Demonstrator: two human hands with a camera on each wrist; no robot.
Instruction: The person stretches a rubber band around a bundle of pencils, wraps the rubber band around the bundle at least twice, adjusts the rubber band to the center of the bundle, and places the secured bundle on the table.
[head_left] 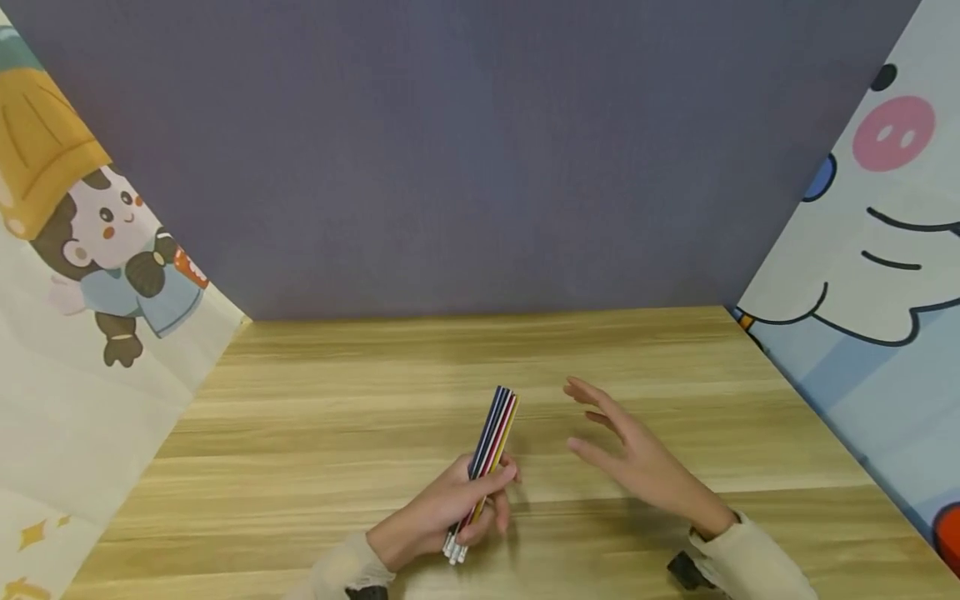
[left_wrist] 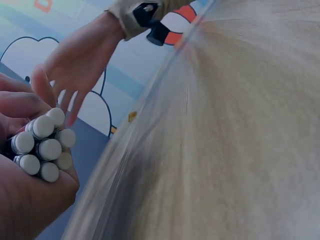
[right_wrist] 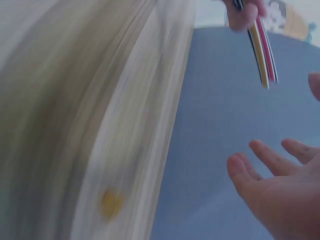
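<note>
A bundle of several thin pencils (head_left: 497,425) in dark blue, white, red and yellow is gripped in my left hand (head_left: 442,506). My thumb lies across the bundle, and its far end slants up and away above the table. White eraser ends (left_wrist: 50,149) stick out at the near side of the palm, clustered together in the left wrist view. To the right of the bundle, my right hand (head_left: 651,468) hangs over the table with nothing in it, fingers spread and relaxed, thumb apart. The right wrist view shows this hand apart from the pencils (right_wrist: 262,52).
Under both hands is a wood-grain table (head_left: 315,417). A grey-blue panel (head_left: 480,158) stands along its far edge. Printed cartoon walls close in the left (head_left: 45,400) and right (head_left: 847,292) sides.
</note>
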